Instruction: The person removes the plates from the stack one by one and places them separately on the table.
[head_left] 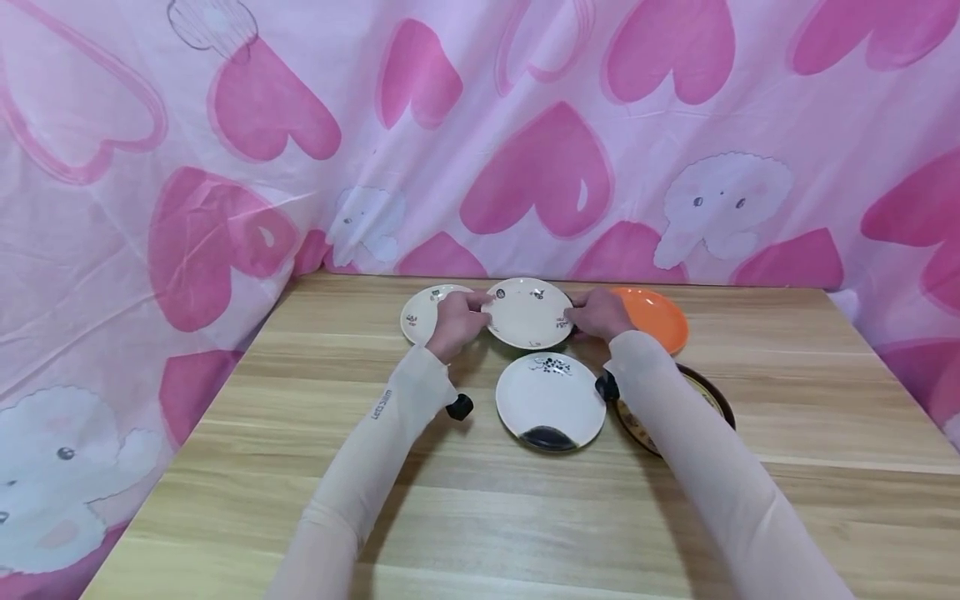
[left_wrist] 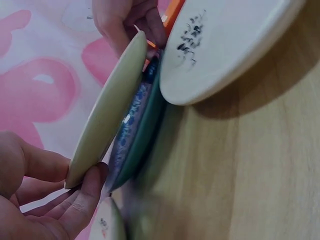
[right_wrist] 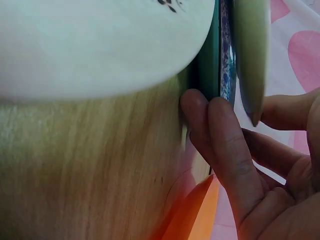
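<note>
Both hands hold a cream plate (head_left: 528,315) with small printed motifs, one at each side. My left hand (head_left: 456,323) pinches its left rim between thumb and fingers. At the opposite rim is my right hand (head_left: 602,313); in the right wrist view its thumb is at the cream plate's edge, while two fingertips (right_wrist: 225,112) lie at the rim of the plate beneath. That lower plate (left_wrist: 132,120) has a blue floral pattern, with a teal dish (left_wrist: 147,135) close under it. A gap shows between the cream plate and these two, which are mostly hidden in the head view.
A white plate (head_left: 551,396) with black decoration lies just in front. Another cream printed plate (head_left: 420,317) is at the left, partly behind the left hand. On the right are an orange plate (head_left: 656,321) and a dark-rimmed patterned plate (head_left: 716,396) under the forearm. A pink heart-print curtain (head_left: 540,175) hangs behind the table.
</note>
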